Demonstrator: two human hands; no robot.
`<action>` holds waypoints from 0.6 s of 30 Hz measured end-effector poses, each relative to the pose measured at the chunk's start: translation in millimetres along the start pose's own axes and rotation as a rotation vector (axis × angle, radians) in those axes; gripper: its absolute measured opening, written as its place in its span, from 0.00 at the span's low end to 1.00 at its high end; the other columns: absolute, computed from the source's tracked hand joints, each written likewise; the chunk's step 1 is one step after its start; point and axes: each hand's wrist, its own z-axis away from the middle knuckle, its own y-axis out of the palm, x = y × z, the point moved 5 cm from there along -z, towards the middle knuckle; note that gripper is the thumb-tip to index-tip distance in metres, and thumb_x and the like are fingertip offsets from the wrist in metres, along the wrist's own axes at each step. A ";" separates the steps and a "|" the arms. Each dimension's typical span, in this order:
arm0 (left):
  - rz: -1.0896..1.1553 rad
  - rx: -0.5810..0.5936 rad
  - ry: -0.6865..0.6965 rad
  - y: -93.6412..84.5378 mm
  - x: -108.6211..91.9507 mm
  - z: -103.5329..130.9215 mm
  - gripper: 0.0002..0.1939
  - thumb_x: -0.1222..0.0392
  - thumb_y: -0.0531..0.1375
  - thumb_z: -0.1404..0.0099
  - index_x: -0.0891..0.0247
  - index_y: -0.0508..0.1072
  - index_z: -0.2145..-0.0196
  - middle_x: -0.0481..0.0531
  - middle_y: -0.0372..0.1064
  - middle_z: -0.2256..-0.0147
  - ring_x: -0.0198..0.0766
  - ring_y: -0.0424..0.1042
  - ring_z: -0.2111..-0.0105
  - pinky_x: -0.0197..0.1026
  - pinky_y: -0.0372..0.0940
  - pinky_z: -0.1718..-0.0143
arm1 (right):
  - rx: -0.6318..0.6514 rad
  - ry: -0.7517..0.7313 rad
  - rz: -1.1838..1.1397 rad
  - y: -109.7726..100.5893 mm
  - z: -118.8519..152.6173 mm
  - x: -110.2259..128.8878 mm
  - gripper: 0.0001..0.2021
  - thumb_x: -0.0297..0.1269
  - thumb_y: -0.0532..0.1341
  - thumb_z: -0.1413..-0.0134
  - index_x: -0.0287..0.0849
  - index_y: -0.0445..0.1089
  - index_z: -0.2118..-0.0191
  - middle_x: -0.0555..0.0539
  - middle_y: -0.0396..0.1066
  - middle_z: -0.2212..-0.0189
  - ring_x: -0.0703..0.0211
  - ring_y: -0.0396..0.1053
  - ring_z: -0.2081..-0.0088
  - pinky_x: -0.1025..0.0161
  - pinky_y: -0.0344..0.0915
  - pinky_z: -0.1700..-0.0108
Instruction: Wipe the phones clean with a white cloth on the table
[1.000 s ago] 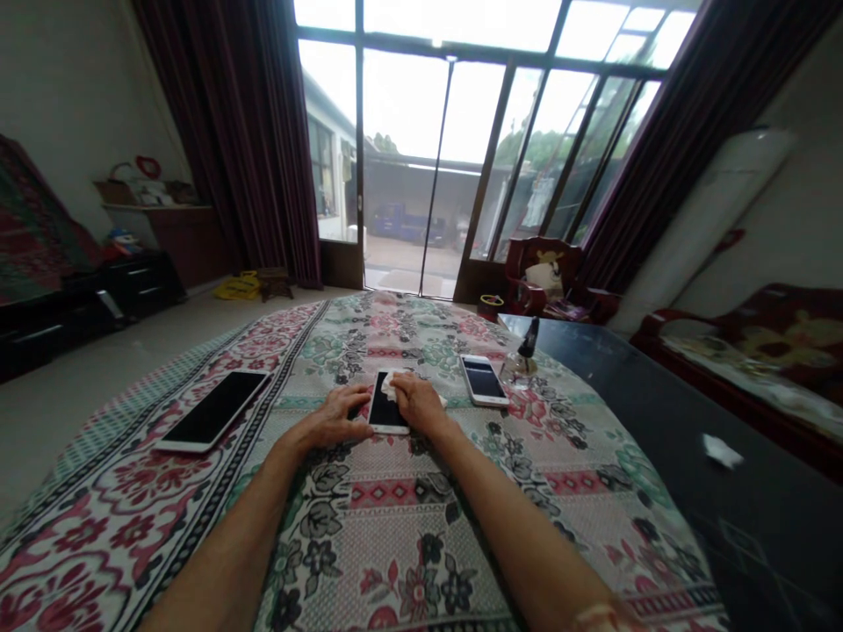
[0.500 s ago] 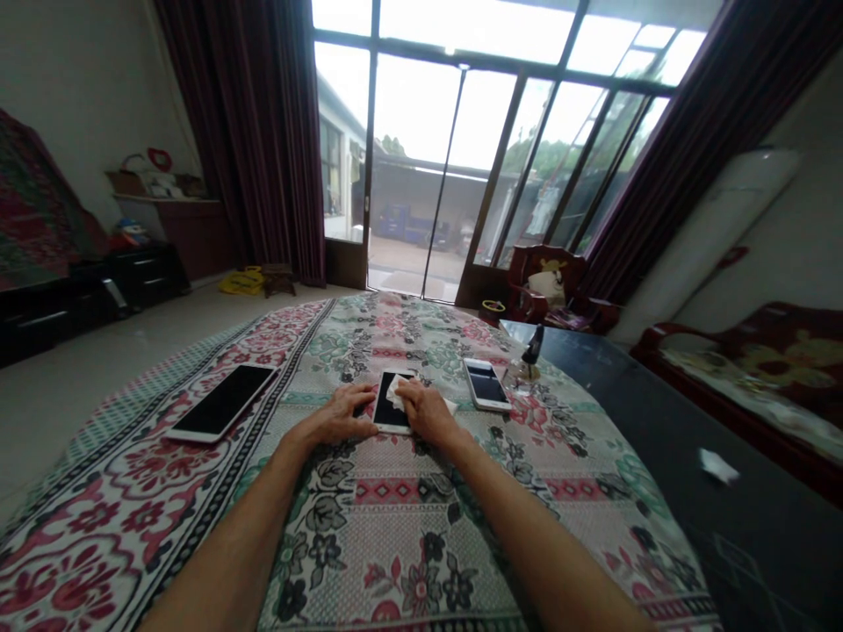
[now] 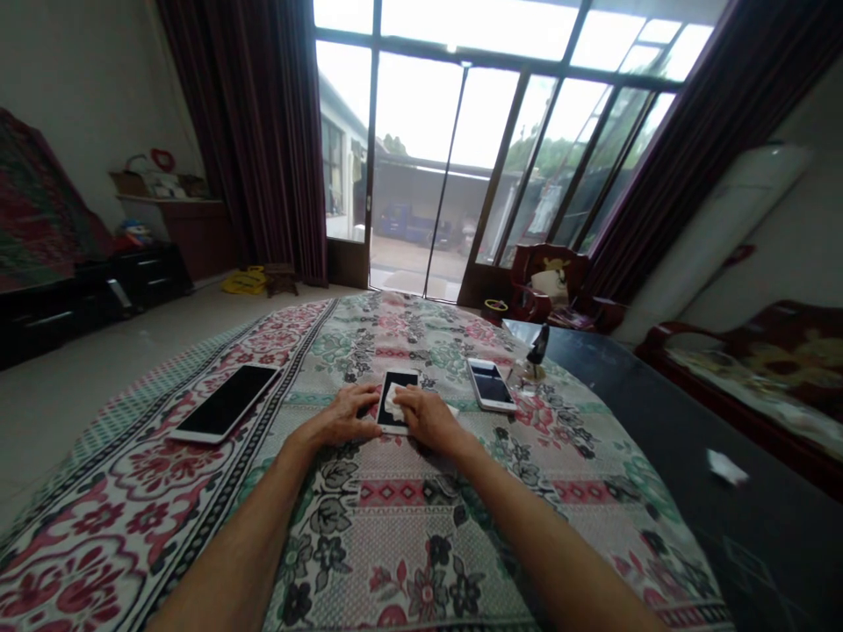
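A small white-framed phone [image 3: 387, 421] with a dark screen lies on the patterned tablecloth [image 3: 421, 527] in front of me. My left hand [image 3: 348, 414] holds the phone's left edge, its thumb at the near corner and its curved fingertips higher up. Bunched under the fingers of my right hand [image 3: 429, 416] is a white tissue [image 3: 393, 404], pressed on the screen. Part of the phone's right side is hidden by that hand. A second white phone [image 3: 491, 384] rests to the right, and a larger white tablet [image 3: 227, 404] with a black screen lies left.
Behind the right phone stands a small dark object [image 3: 538, 346] on a pale base. Beyond the table's right edge is a dark surface [image 3: 632, 412] with a crumpled white piece [image 3: 726, 467] on it. A carved wooden chair [image 3: 550, 281] stands near the glass doors [image 3: 421, 193].
My right hand and the tissue have shifted slightly down and left over the phone's screen. The left hand stays at the phone's edge. The whole view has moved a little.
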 end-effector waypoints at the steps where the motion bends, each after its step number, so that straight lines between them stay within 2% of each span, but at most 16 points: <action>1: 0.003 0.003 -0.006 -0.2 0.0 0.2 0.33 0.51 0.66 0.48 0.53 0.67 0.44 0.53 0.56 0.38 0.54 0.50 0.37 0.55 0.45 0.37 | 0.009 0.034 0.014 1.3 -9.6 -4.4 0.13 0.26 0.54 0.43 0.46 0.74 0.59 0.47 0.74 0.56 0.57 0.69 0.54 0.63 0.62 0.51; 6: 0.010 0.017 -0.020 -2.3 -3.5 1.7 0.33 0.50 0.65 0.47 0.57 0.67 0.43 0.56 0.54 0.37 0.55 0.49 0.37 0.56 0.44 0.37 | 0.000 0.144 0.046 8.4 -48.3 -19.2 0.13 0.26 0.54 0.42 0.47 0.73 0.60 0.47 0.75 0.60 0.57 0.70 0.57 0.66 0.61 0.55; 10: 0.002 0.016 -0.019 -4.3 -7.6 2.1 0.33 0.52 0.65 0.47 0.58 0.67 0.43 0.55 0.54 0.37 0.55 0.49 0.37 0.54 0.45 0.37 | -0.014 0.167 0.053 15.1 -62.5 -23.8 0.14 0.26 0.51 0.41 0.44 0.71 0.56 0.44 0.73 0.58 0.57 0.69 0.56 0.65 0.60 0.55; 14: -0.020 0.016 -0.022 -4.1 -6.7 1.2 0.34 0.50 0.65 0.47 0.61 0.66 0.43 0.59 0.55 0.38 0.55 0.51 0.38 0.53 0.46 0.37 | -0.031 0.162 0.062 16.0 -57.9 -20.2 0.15 0.25 0.51 0.41 0.43 0.70 0.54 0.44 0.72 0.58 0.58 0.68 0.56 0.65 0.59 0.54; 18: -0.030 -0.026 -0.014 -3.0 -3.2 0.2 0.37 0.47 0.65 0.48 0.61 0.65 0.42 0.58 0.58 0.39 0.56 0.54 0.39 0.53 0.49 0.38 | -0.038 0.113 0.067 14.4 -39.7 -7.0 0.14 0.24 0.52 0.42 0.45 0.70 0.56 0.46 0.72 0.58 0.58 0.67 0.54 0.65 0.59 0.52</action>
